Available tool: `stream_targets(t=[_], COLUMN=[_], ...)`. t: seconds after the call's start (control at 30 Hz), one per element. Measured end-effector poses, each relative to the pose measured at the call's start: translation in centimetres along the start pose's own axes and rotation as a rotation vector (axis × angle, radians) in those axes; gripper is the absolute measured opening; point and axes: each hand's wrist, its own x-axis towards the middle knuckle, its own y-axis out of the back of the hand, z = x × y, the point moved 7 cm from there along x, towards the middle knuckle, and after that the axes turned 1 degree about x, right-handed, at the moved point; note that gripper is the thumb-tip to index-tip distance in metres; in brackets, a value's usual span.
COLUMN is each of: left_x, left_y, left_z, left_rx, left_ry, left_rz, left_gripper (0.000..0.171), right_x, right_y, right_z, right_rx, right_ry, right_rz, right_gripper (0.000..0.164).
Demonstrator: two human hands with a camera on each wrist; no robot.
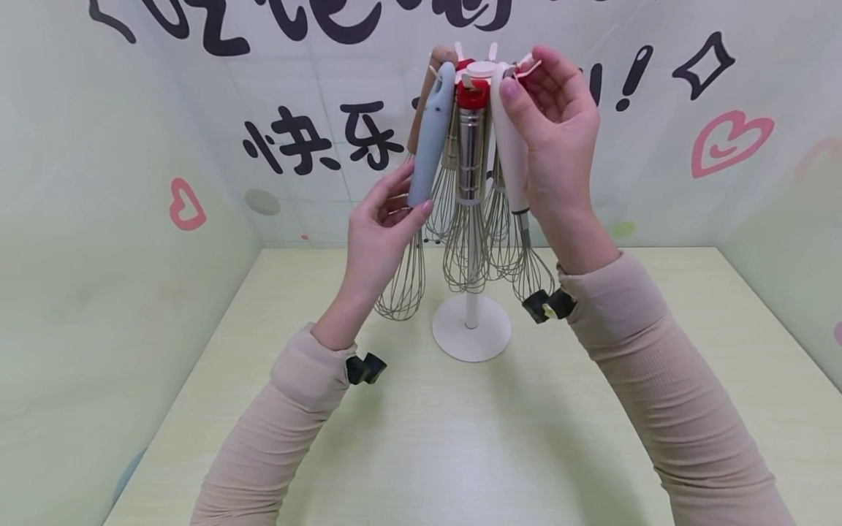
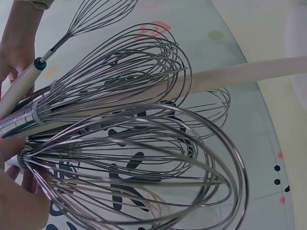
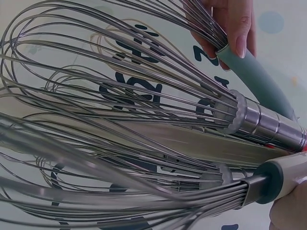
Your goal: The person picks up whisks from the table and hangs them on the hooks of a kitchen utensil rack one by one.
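Note:
My left hand grips a blue-handled whisk low on its handle, thumb in front and fingers behind. Its top loop sits at a hook of the white rotary rack. With my right hand I pinch a white-handled whisk near its top, beside a hook. Between them hangs a steel-handled whisk with a red cap. A brown-handled whisk shows behind the blue one. In the right wrist view, my left thumb lies along the lower end of the blue handle.
The rack's round white base stands on a pale wooden table. More steel whisks hang at the back, partly hidden. Behind is a printed backdrop with dark lettering and hearts. Black wrist cameras are strapped by both cuffs.

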Motion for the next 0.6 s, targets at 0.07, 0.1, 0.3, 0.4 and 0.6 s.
stream_targets(t=[0.07, 0.1, 0.3, 0.4, 0.6], left_x=[0.02, 0.04, 0.17, 0.19, 0.25], left_y=[0.0, -0.02, -0.36, -0.53, -0.76], left_z=[-0.06, -0.11, -0.41, -0.48, -0.66], left_rx=[-0.002, -0.002, -0.009, -0.022, -0.022], left_ry=[0.0, 0.0, 0.003, 0.007, 0.017], left_rz=[0.0, -0.002, -0.041, -0.054, -0.068], left_gripper=[0.051, 0.051, 0.051, 0.051, 0.051], right_x=[-0.02, -0.02, -0.04, -0.05, -0.09], right_y=[-0.01, 0.0, 0.01, -0.03, -0.06], right_z=[0.0, 0.0, -0.04, -0.03, 0.0], right_rx=[-0.003, -0.005, -0.013, -0.009, -0.019], right_ry=[-0.001, -0.001, 0.001, 0.001, 0.0], right_rz=[0.0, 0.0, 0.001, -0.004, -0.013], right_gripper=[0.041, 0.041, 0.041, 0.041, 0.041])
